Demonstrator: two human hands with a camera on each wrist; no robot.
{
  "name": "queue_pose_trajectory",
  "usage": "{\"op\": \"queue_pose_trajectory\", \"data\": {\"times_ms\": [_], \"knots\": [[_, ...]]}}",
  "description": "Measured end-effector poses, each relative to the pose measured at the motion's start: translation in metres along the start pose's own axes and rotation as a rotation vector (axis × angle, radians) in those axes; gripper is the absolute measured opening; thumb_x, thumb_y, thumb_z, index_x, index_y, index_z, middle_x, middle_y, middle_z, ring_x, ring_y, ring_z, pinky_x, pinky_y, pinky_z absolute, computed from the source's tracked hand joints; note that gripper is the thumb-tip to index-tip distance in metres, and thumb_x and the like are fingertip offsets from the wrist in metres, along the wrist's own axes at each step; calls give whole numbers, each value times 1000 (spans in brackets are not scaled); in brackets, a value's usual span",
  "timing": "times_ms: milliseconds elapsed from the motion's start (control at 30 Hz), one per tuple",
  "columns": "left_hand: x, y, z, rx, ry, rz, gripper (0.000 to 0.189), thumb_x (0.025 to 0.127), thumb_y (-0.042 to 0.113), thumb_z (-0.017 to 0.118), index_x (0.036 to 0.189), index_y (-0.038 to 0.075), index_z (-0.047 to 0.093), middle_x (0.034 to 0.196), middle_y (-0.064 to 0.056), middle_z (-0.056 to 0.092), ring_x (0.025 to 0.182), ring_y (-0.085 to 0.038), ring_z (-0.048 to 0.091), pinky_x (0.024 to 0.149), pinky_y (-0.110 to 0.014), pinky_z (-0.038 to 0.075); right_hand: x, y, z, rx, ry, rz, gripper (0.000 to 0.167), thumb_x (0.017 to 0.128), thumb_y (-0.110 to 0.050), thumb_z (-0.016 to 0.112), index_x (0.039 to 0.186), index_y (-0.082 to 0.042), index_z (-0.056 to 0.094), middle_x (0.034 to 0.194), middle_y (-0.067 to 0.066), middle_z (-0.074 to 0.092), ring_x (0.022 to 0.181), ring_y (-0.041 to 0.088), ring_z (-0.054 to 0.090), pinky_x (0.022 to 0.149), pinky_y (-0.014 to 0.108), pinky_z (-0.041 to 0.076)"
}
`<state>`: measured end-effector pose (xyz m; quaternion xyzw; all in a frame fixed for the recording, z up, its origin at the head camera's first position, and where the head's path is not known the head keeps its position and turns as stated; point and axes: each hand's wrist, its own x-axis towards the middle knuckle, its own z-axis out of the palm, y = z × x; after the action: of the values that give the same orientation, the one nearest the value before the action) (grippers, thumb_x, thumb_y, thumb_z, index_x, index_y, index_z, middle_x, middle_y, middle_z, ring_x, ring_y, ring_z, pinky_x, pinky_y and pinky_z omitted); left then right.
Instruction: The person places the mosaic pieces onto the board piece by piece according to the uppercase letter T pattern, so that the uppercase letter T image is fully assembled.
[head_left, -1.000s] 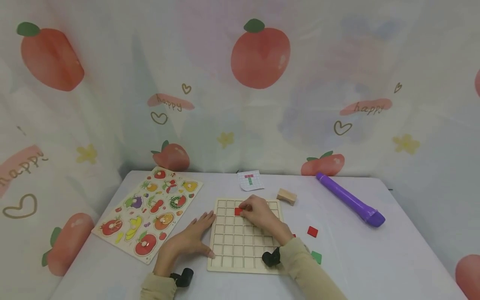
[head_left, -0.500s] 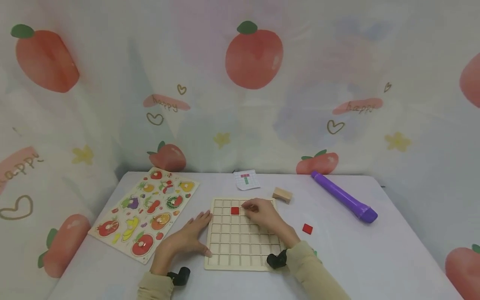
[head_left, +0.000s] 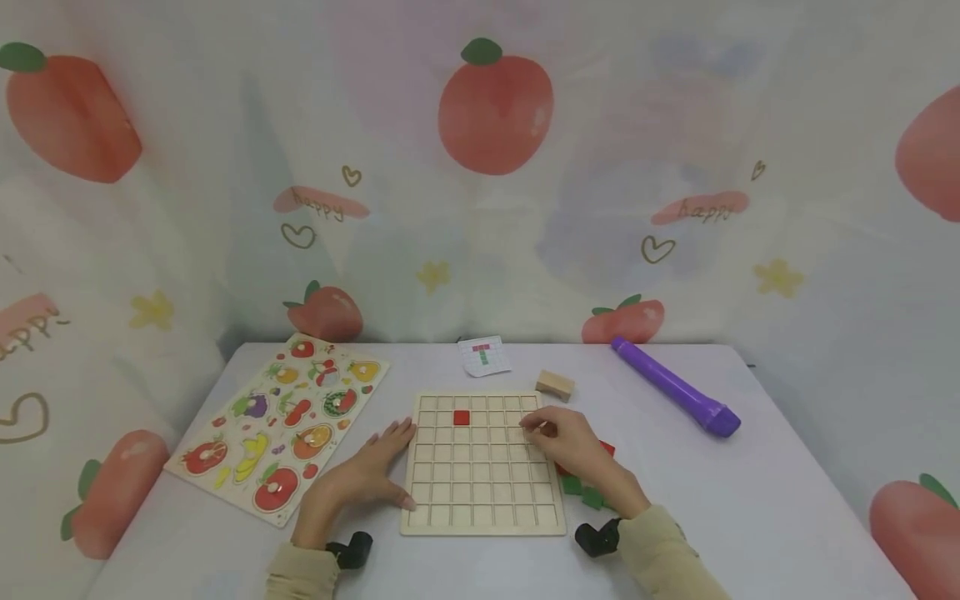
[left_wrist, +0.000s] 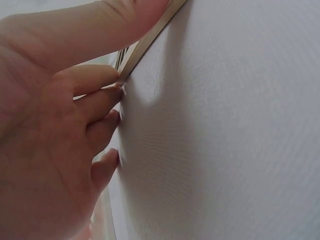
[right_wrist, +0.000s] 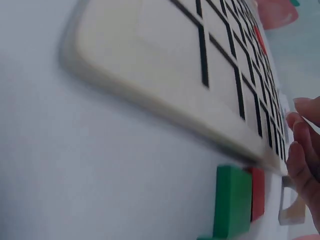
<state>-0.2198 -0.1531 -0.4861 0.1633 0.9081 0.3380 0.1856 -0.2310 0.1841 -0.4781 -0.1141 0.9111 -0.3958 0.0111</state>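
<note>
A wooden grid board (head_left: 482, 473) lies on the table in front of the person. One red square tile (head_left: 461, 417) sits in a cell of its second row from the back. The left hand (head_left: 363, 471) rests at the board's left edge, its fingers along the side and its thumb near the front corner. Over the board's right edge is the right hand (head_left: 573, 442), fingers loosely bent and holding nothing. Beneath it and partly hidden lie green tiles (head_left: 572, 485) and red tiles (head_left: 607, 449). In the right wrist view, a green tile (right_wrist: 233, 202) stands out near the board's edge.
A fruit puzzle board (head_left: 285, 425) lies at the left. Behind the grid board are a paper card (head_left: 497, 367) with a red and green T pattern and a small wooden block (head_left: 555, 384). A purple stick (head_left: 675, 387) with a flared end lies at the back right.
The right hand has let go of the red tile in the grid and moved right, to the board's right edge. The left hand keeps its place on the board's left edge.
</note>
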Motion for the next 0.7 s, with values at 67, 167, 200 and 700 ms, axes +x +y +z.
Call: {"op": "queue_pose_trajectory", "data": {"times_ms": [67, 167, 200, 700], "knots": [[0, 0, 0, -1, 2, 1, 116, 66, 20, 96, 161, 3, 31, 171, -13, 22, 160, -35, 12, 132, -55, 8, -6, 7, -5, -9, 4, 26, 18, 92, -6, 73, 110, -8, 76, 101, 1, 74, 85, 12, 64, 71, 21, 55], [0, 1, -1, 3, 1, 1, 116, 66, 20, 96, 161, 2, 31, 171, -15, 22, 160, -36, 12, 132, -56, 8, -14, 16, -11, -29, 6, 102, 20, 92, -9, 75, 111, -10, 76, 98, -1, 73, 84, 11, 61, 70, 20, 54], [-1, 2, -1, 5, -1, -3, 116, 67, 20, 96, 161, 2, 31, 171, -15, 22, 160, -36, 12, 132, -56, 8, -17, 18, -13, -41, 5, 126, 20, 92, -10, 75, 111, -11, 76, 98, -2, 72, 85, 12, 60, 71, 20, 54], [-3, 4, -3, -10, -1, 19, 115, 67, 18, 96, 160, 1, 30, 171, -16, 21, 160, -38, 11, 132, -57, 7, -36, 36, -31, -107, -83, 130, 18, 87, -7, 78, 105, -12, 77, 97, -1, 66, 84, 14, 54, 69, 21, 49]]}}
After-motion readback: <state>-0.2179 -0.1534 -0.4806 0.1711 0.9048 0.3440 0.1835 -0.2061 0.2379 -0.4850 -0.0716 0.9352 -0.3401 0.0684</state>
